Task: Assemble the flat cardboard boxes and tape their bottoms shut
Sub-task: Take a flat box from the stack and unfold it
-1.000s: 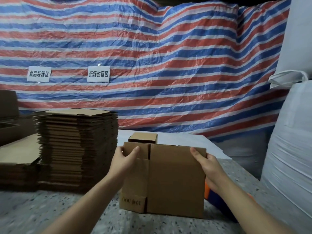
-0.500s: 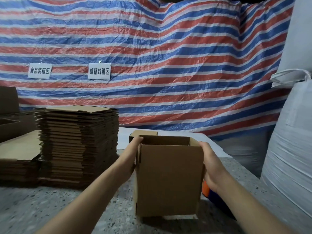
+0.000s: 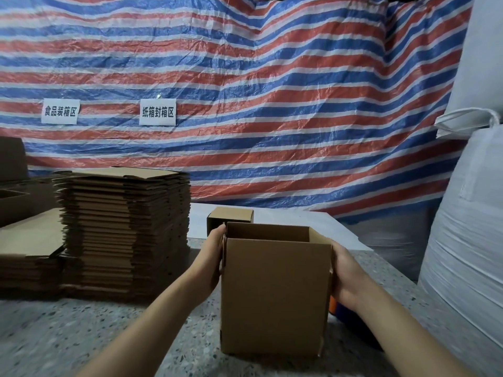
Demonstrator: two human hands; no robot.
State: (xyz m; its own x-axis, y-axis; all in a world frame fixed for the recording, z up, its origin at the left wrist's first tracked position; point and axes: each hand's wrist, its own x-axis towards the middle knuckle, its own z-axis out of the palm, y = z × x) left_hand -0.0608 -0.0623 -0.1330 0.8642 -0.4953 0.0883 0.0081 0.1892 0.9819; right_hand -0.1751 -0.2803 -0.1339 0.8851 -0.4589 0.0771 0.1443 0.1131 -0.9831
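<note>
The box (image 3: 275,295) stands squared up on the table (image 3: 95,336), just right of the flat stack (image 3: 125,235) — left hand (image 3: 212,263) and right hand (image 3: 345,278) press flat against its sides; bottom flaps and taping seemingly remain — many flats left

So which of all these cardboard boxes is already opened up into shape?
The box held upright between the left hand and right hand; the stack beside it is folded flat.

backdrop: red, white and blue striped tarp (image 3: 272,104) bearing two white paper signs (image 3: 157,112); speckled stone worktop (image 3: 54,336); white woven sacks (image 3: 468,254) at right.
</note>
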